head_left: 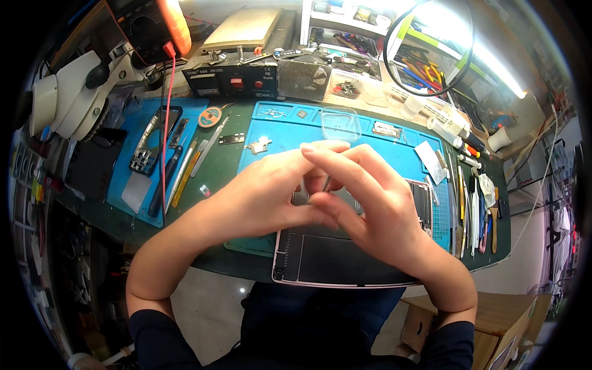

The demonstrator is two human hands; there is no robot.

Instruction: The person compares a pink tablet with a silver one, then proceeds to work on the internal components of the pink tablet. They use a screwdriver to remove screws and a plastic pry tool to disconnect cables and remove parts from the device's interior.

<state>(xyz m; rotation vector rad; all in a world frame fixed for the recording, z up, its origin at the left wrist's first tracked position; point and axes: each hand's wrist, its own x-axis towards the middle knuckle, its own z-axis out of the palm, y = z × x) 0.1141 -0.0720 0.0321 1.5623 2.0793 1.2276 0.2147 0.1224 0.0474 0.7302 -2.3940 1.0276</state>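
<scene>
My left hand (pixel 274 185) and my right hand (pixel 379 197) meet over the work mat, fingers curled and fingertips close together. Between them shows a sliver of a small, thin, greyish thing (pixel 325 184), mostly hidden by the fingers; I cannot make out its kind. Both hands are closed around that spot. Directly below lies an opened tablet (pixel 333 259), with black battery panels and a thin pinkish frame, at the bench's near edge. My right wrist passes over its right part. Left of my left hand, a small silvery metal piece (pixel 259 145) rests on the blue mat (pixel 287 132).
A clear plastic box (pixel 341 125) stands beyond my hands. Tweezers (pixel 209 145), a screwdriver (pixel 171 176) and a phone frame (pixel 154 140) lie left. Several slim tools (pixel 473 209) line the right side. A microscope (pixel 77 95) and a multimeter (pixel 148 28) stand far left.
</scene>
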